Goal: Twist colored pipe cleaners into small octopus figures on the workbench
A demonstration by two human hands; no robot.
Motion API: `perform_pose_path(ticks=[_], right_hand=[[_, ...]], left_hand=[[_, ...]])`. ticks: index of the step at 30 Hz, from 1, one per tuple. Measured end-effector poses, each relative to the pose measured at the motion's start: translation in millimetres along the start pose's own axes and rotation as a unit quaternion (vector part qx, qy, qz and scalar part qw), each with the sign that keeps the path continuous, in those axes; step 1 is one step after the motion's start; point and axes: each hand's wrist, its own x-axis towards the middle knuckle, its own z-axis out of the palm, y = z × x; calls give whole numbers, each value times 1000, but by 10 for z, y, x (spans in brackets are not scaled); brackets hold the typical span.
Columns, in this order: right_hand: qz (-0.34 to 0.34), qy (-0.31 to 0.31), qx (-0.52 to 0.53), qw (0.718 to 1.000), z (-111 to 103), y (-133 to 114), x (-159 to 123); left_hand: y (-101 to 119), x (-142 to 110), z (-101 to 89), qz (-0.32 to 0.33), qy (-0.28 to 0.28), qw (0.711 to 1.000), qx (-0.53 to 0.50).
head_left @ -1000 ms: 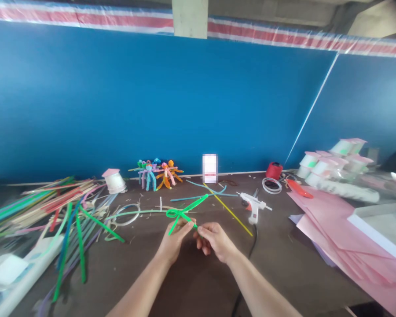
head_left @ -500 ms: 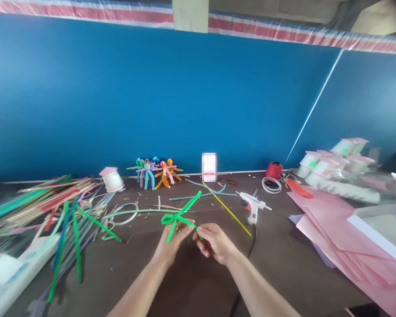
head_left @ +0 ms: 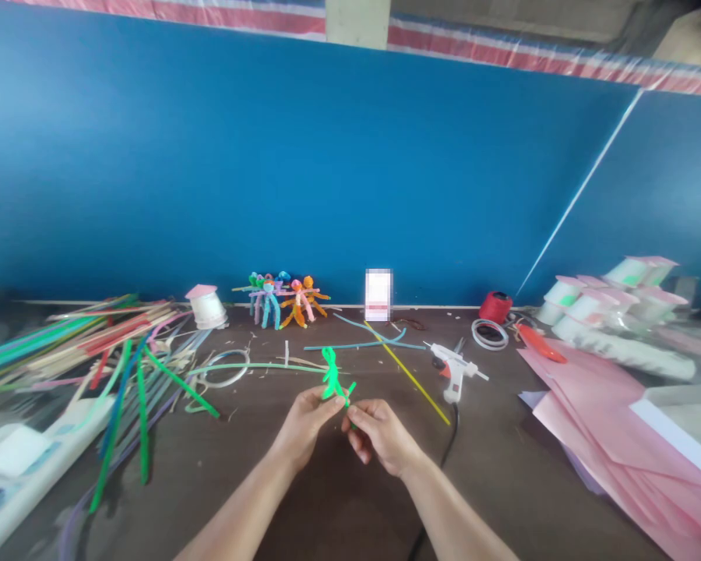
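Note:
Both my hands meet over the middle of the brown table (head_left: 339, 506). My left hand (head_left: 304, 425) and my right hand (head_left: 378, 433) pinch a bright green pipe cleaner (head_left: 332, 382) between their fingertips. It is twisted into a small loop with short ends sticking up above my fingers. Behind it lie a pale green pipe cleaner (head_left: 257, 366), light blue ones (head_left: 362, 339) and a yellow one (head_left: 409, 375).
A heap of coloured pipe cleaners (head_left: 82, 358) covers the left side. Small pipe-cleaner figures (head_left: 283, 300) stand at the blue wall. A white glue gun (head_left: 456, 368), red thread spool (head_left: 496, 306), tape rings (head_left: 489, 333), pink paper sheets (head_left: 607, 436) and stacked cups (head_left: 607, 300) fill the right.
The green pipe cleaner has been twisted tighter: its long ends and wide loop have drawn in to a compact upright shape above my fingers. My hands stay together in the same spot.

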Motion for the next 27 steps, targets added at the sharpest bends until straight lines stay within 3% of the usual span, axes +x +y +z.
perform_pose_path(ticks=[4,9,13,18,21,27], right_hand=[[0,10,7,1000,8,-1,2],[-49,78,31,995,-6,-5,43],[-80,113,16,990,-36,-3,57],[-118,116,-81,983,-37,15,48],[-160,142,-151,965,-13,19,52],[-177,194,-277,925,51,-4,21]], left_hand=[[21,-3,-5,-12,-11,999,-32],[8,-12,-3,-23,-49,997,-56],[-62,4,-9,-22,-48,998,-39],[-69,22,5,-4,-13,1000,-13],[-54,27,25,2,16,999,38],[-86,28,63,32,79,984,156]])
